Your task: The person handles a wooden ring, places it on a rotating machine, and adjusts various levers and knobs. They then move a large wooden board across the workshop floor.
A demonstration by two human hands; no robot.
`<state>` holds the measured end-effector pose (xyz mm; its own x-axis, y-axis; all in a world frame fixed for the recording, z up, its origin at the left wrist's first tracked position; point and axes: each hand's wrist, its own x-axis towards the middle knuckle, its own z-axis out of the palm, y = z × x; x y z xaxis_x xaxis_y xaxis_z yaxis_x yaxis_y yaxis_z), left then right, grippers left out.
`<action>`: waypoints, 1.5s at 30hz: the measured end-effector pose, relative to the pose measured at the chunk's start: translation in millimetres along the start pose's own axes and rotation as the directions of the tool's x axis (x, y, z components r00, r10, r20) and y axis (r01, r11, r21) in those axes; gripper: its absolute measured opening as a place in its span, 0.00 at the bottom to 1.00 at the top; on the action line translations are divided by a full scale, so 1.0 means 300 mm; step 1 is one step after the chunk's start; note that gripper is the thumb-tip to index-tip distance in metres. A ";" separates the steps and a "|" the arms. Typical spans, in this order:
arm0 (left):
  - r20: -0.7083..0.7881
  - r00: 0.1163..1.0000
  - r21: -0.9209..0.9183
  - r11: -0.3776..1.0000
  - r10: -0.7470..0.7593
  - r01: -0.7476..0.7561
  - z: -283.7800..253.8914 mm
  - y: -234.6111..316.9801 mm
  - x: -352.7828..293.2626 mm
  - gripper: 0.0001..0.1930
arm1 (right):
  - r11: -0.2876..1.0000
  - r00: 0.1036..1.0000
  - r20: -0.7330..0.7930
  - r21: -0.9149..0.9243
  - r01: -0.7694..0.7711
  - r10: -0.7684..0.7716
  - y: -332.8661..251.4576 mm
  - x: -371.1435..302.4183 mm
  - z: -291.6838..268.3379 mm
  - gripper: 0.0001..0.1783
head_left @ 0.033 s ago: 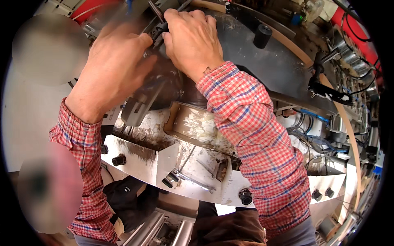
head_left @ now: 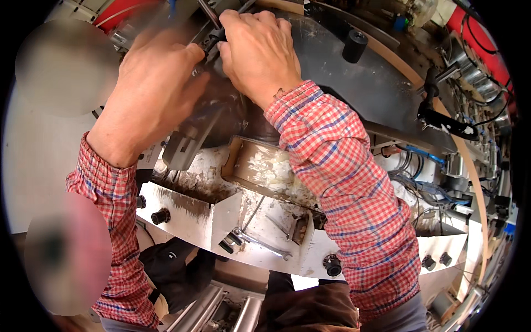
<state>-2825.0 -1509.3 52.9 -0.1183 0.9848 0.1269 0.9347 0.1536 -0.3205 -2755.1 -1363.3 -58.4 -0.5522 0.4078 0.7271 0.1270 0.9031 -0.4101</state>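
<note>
Both hands are at the far side of a dark metal plate, by a black fitting [head_left: 214, 40] joined to a metal rod [head_left: 208, 12]. My right hand [head_left: 259, 55] lies palm down with bent fingers closed around something at the plate's edge. Its thumb is against the black fitting, and the fingertips are hidden. My left hand [head_left: 155, 83] is on the fitting's left side, one knuckle close to it. Blur smears its fingers, so its grip does not show. Below it stands a slotted metal bracket [head_left: 180, 150].
The dark plate [head_left: 343, 83] carries a black knob [head_left: 354, 46]. Nearer me, a stained white tray edge [head_left: 182, 213] holds a cardboard box [head_left: 238, 160] and a wrench [head_left: 265, 246]. Cables [head_left: 417, 177] and a black clamp arm [head_left: 448, 123] are on the right.
</note>
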 end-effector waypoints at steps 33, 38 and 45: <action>-0.071 0.997 -0.136 0.990 0.017 -0.026 -0.004 0.000 -0.003 0.07 | 0.988 0.985 0.079 0.016 -0.154 0.152 -0.029 0.009 -0.006 0.18; -0.021 0.996 0.097 0.992 0.082 -0.080 -0.016 0.059 -0.016 0.12 | 0.985 0.984 0.084 0.059 -0.161 0.156 -0.026 0.009 -0.010 0.15; 0.049 0.999 0.328 0.944 0.005 -0.020 0.060 0.220 -0.029 0.32 | 0.980 0.982 0.105 0.108 -0.168 0.156 -0.019 0.008 -0.024 0.15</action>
<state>-2768.4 -1506.3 13.7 -0.1303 0.9883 0.0792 0.7750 0.1514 -0.6136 -2751.2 -1366.3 -50.2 -0.6094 0.5276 0.5919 0.1279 0.8021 -0.5834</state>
